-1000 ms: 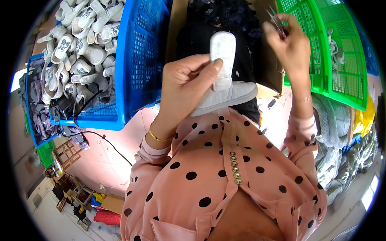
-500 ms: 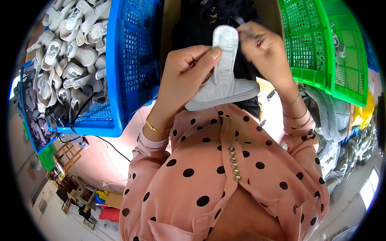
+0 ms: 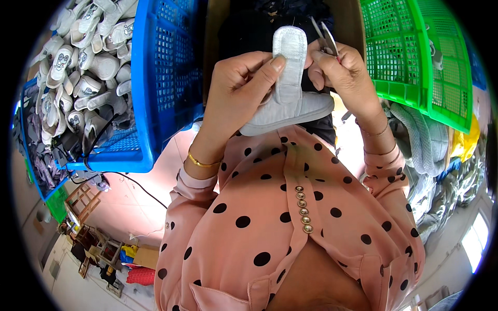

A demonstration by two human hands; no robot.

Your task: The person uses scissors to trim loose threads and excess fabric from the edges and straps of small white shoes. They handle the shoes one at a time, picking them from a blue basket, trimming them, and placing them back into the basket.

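Note:
A small light-grey fabric shoe [image 3: 290,110] is gripped at its side by my left hand [image 3: 241,88]. Its long padded strap or tongue stands upward, with my left thumb pressed on its edge and stitching round its rounded tip. A loose thread seems to rise from that tip. Just right of the strap, my right hand [image 3: 346,75] is closed around a small pair of scissors [image 3: 324,37]. The blades point up and away, slightly apart, and a bit of red shows by the fingers. Most of the scissors' handle is hidden in the hand.
On the left, a blue plastic basket [image 3: 148,103] stands by a heap of pale small shoes [image 3: 85,67]. Green crates [image 3: 397,57] rise on the right, above grey fabric pieces [image 3: 415,135]. Beyond my hands lies dark material [image 3: 244,36] in a box. A black cable [image 3: 140,184] hangs at left.
My right hand has turned and dropped slightly, so the scissors' blades now show clearly, pointing upward. The shoe and my left hand have shifted a little upward in view.

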